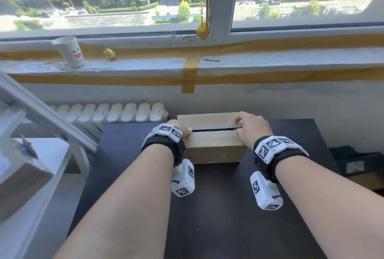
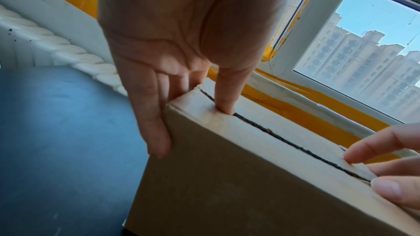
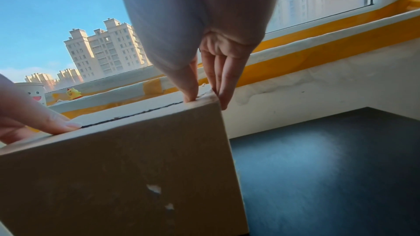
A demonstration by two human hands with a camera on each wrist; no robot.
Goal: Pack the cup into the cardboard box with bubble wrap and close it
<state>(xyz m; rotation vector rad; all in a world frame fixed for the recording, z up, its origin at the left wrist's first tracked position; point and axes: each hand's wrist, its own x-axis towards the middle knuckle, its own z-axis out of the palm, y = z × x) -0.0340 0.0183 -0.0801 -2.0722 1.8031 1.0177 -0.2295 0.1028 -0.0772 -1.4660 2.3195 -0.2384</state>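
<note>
A brown cardboard box [image 1: 214,151] stands at the far edge of the black table [image 1: 207,217]. Its two top flaps lie down, with a thin dark seam between them. My left hand [image 1: 178,129] is at the box's left end: the thumb [image 2: 227,96] presses on the seam and straight fingers [image 2: 154,128] lie down the left side. My right hand [image 1: 251,127] mirrors it at the right end, thumb [image 3: 189,85] on the seam and fingers [image 3: 225,85] down the right side. What is inside the box [image 2: 227,177] [image 3: 113,177] is hidden.
A paper cup with a smiling face [image 1: 69,50] and a small yellow toy [image 1: 109,53] stand on the taped window sill. A white radiator [image 1: 108,113] runs behind the table at left. A white desk [image 1: 41,154] stands left, a green bin [image 1: 353,161] right.
</note>
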